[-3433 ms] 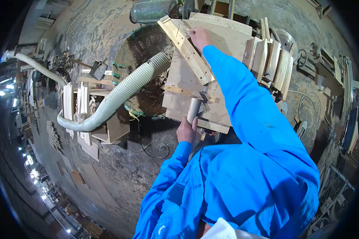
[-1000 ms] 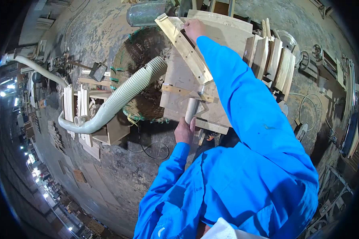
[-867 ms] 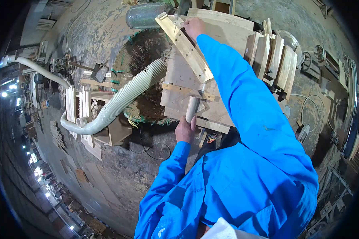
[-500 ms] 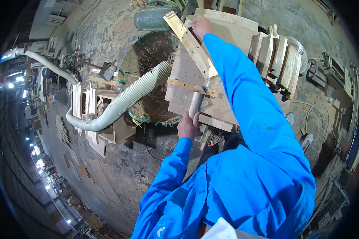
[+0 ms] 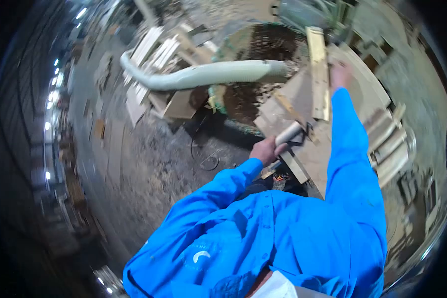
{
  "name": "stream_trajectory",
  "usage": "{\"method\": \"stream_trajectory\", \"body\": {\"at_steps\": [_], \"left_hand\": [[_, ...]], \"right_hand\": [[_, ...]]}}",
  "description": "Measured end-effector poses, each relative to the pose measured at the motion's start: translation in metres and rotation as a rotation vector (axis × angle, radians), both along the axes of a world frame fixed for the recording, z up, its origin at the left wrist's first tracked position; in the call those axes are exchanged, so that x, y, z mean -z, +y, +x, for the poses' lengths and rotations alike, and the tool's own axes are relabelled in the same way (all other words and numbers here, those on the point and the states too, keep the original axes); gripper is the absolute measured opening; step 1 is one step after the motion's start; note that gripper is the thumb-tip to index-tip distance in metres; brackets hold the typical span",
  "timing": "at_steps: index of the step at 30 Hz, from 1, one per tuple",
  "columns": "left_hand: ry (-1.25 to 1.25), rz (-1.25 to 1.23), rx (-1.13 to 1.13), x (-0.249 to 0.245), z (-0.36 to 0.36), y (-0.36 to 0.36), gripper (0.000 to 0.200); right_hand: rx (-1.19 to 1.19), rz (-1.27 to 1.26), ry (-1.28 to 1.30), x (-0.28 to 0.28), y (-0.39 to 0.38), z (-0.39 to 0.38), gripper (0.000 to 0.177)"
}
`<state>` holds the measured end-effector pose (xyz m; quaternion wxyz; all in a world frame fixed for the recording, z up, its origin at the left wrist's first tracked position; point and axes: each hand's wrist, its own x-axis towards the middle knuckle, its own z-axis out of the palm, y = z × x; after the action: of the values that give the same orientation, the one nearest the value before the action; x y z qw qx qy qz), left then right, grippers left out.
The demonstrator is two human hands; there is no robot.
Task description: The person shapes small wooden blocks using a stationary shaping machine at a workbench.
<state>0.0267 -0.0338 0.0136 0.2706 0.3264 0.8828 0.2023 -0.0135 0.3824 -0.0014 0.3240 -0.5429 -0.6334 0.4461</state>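
My left hand (image 5: 266,151) is wrapped round the near end of a pale cylinder (image 5: 288,133), which lies at the near edge of the work board (image 5: 367,92). Beside the cylinder's far end is a narrow wooden strip (image 5: 289,107). On the far part of the board my right hand (image 5: 340,74) is beside a long wooden bar (image 5: 318,72) with dark holes; blur hides its fingers and whether they touch the bar.
A ribbed hose (image 5: 208,74) reaches over a wicker basket (image 5: 238,99) with wood scraps, left of the board. Wood pieces (image 5: 151,47) are stacked at the upper left. Several wooden blocks (image 5: 390,144) stand at the right.
The view has turned, so the board and basket appear further right and rotated. My left hand stays on the cylinder, and my right hand stays near the bar.
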Motion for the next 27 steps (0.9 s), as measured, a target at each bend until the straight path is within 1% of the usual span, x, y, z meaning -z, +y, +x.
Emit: {"method": "stream_trajectory", "body": {"at_steps": [1, 2, 4, 6, 9, 11, 12, 13, 15, 17, 18, 19, 21, 22, 23, 24, 25, 26, 27], "left_hand": [[-0.012, 0.038, 0.028, 0.004, -0.002, -0.005, 0.055], [-0.023, 0.129, 0.031, -0.001, 0.003, -0.006, 0.056], [-0.017, 0.065, 0.073, 0.007, 0.01, -0.007, 0.062], [-0.02, 0.046, 0.069, 0.011, 0.014, -0.013, 0.064], [0.002, 0.05, 0.104, 0.014, 0.016, -0.019, 0.063], [-0.003, 0.051, 0.128, 0.017, 0.017, -0.029, 0.062], [0.013, 0.097, 0.123, 0.017, 0.016, -0.034, 0.062], [0.014, 0.116, 0.122, 0.02, 0.015, -0.039, 0.062], [-0.007, 0.07, 0.138, 0.027, 0.018, -0.054, 0.061], [-0.02, 0.072, 0.153, 0.028, 0.02, -0.057, 0.062], [-0.042, 0.071, 0.15, 0.028, 0.02, -0.052, 0.063], [-0.065, 0.07, 0.147, 0.029, 0.022, -0.045, 0.064], [-0.14, 0.04, 0.163, 0.038, 0.041, -0.034, 0.066], [-0.214, -0.019, 0.16, 0.041, 0.031, -0.039, 0.065], [-0.124, -0.051, 0.051, 0.039, 0.003, -0.053, 0.065], [-0.182, -0.045, 0.142, 0.044, 0.008, -0.049, 0.064], [-0.213, 0.048, 0.118, 0.065, 0.024, -0.038, 0.062], [-0.12, 0.003, 0.117, 0.047, 0.015, -0.03, 0.058], [-0.124, -0.085, 0.129, 0.029, -0.001, -0.026, 0.057]], "right_hand": [[0.095, -0.083, 0.276, -0.002, -0.012, 0.009, 0.037], [0.164, -0.081, 0.579, 0.023, -0.011, 0.021, 0.029], [0.342, -0.122, 0.699, 0.011, -0.036, 0.057, 0.024], [0.506, -0.008, 0.702, -0.026, -0.07, 0.072, 0.023], [0.409, -0.06, 0.691, -0.041, -0.086, 0.033, 0.021], [-0.163, -0.041, 0.866, -0.057, -0.136, -0.037, 0.029], [-0.474, -0.03, 0.614, -0.087, -0.16, -0.063, 0.037], [-0.629, 0.123, 0.417, -0.109, -0.191, -0.086, 0.039], [-0.875, 0.123, 0.436, -0.098, -0.224, -0.107, 0.047], [-0.926, 0.077, 0.342, -0.11, -0.247, -0.084, 0.045], [-0.917, 0.06, 0.351, -0.104, -0.251, -0.068, 0.044], [-0.902, 0.068, 0.234, -0.072, -0.243, -0.052, 0.042], [-0.714, 0.054, 0.21, -0.033, -0.239, 0.033, 0.041], [-0.674, 0.139, 0.103, -0.021, -0.249, 0.054, 0.041], [-0.718, 0.215, 0.042, -0.016, -0.27, 0.036, 0.041], [-0.614, 0.137, -0.053, -0.026, -0.269, 0.088, 0.041], [-0.501, 0.056, -0.133, -0.035, -0.265, 0.135, 0.041], [-0.458, 0.246, -0.191, -0.019, -0.258, 0.138, 0.042], [-0.419, 0.433, -0.263, -0.007, -0.252, 0.147, 0.043]]}}
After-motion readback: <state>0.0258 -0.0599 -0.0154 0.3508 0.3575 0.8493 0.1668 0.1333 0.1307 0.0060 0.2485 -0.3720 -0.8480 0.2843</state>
